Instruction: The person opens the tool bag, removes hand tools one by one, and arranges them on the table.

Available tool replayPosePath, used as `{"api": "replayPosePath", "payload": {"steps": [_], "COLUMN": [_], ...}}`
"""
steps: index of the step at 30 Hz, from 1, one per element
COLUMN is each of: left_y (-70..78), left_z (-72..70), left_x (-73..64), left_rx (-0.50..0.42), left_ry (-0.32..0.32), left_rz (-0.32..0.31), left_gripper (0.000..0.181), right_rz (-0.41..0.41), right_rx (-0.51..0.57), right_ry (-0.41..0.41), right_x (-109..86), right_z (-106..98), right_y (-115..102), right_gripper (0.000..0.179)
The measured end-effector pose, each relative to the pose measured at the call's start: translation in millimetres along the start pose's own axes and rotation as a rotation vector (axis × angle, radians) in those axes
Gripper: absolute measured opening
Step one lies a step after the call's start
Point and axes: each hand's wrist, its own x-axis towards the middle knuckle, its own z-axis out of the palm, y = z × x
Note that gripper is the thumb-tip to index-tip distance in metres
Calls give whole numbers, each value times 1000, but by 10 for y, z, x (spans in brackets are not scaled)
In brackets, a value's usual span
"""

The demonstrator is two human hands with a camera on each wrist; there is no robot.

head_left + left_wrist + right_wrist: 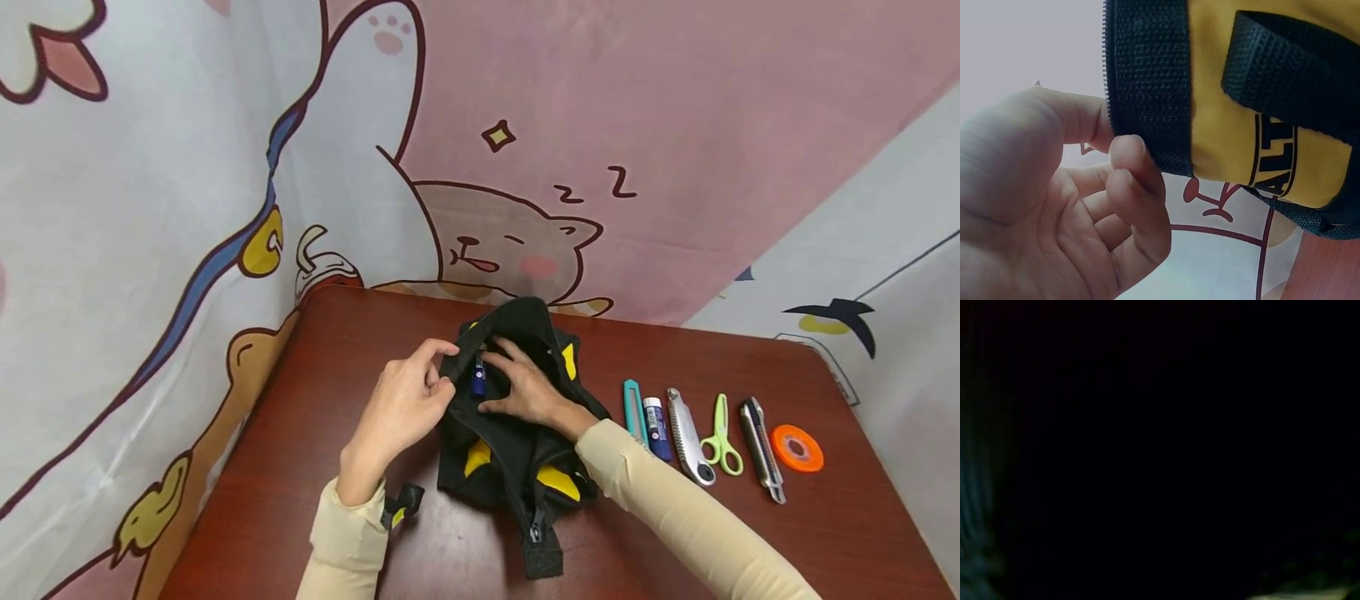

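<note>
A black bag with yellow patches (480, 458) stands on the table with its zipped mouth spread wide. My left hand (401, 400) pinches the left edge of that mouth between thumb and fingers. In the left wrist view the bag's yellow side (1216, 125) carries black webbing and partly hidden lettering. My right hand (528, 387) reaches inside the bag, fingers and thumb spread apart. A dark blue glue stick (478, 379) is upright in the bag by its fingertips, the index finger touching or overlapping its upper part. The right wrist view is almost wholly black.
Right of the bag lie a teal cutter (634, 410), another glue stick (657, 429), a folding saw (688, 433), green scissors (720, 437), a black-and-silver utility knife (761, 450) and an orange tape roll (783, 446). Printed cloth (675, 125) hangs behind the table (322, 375).
</note>
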Motion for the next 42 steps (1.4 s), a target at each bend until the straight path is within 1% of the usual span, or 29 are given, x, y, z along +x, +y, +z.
{"api": "replayPosePath", "payload": {"steps": [3, 7, 12, 15, 18, 22, 25, 30, 32, 35, 36, 42], "left_y": [-3, 1, 3, 1, -2, 2, 4, 8, 9, 6, 5, 11], "left_z": [-4, -14, -13, -9, -6, -5, -6, -10, -13, -14, -14, -16], "left_x": [3, 14, 5, 2, 1, 1, 1, -4, -7, -8, -8, -6], "left_rx": [-3, 1, 0, 0, 1, 2, 3, 5, 6, 9, 10, 11], "left_ry": [2, 2, -11, -7, -4, -2, -1, 0, 2, 7, 8, 2], "left_rz": [6, 5, -10, -4, -2, -7, -10, -11, -11, -9, -8, -12], "left_gripper": [41, 42, 42, 43, 43, 42, 42, 42, 41, 41, 41, 41], "right_rz": [-28, -35, -32, -20, -16, -32, -75, -168, -182, -175, -173, -127], "right_rx": [-20, -53, -48, -30, -18, 4, 13, -24, -12, 15, 16, 24], "right_ry": [-37, -71, -80, -74, -65, -44, -10, 66, 75, 61, 56, -13], "right_x": [-1, 9, 0, -4, -3, 5, 19, 62, 64, 36, 38, -25], "right_z": [-7, -21, 1, 16, 16, 13, 41, 181, 192, 138, 138, 34], "right_y": [2, 7, 25, 40, 42, 54, 107, 330, 347, 260, 260, 106], "right_gripper": [86, 86, 86, 85, 83, 77, 73, 69, 69, 69, 69, 67]}}
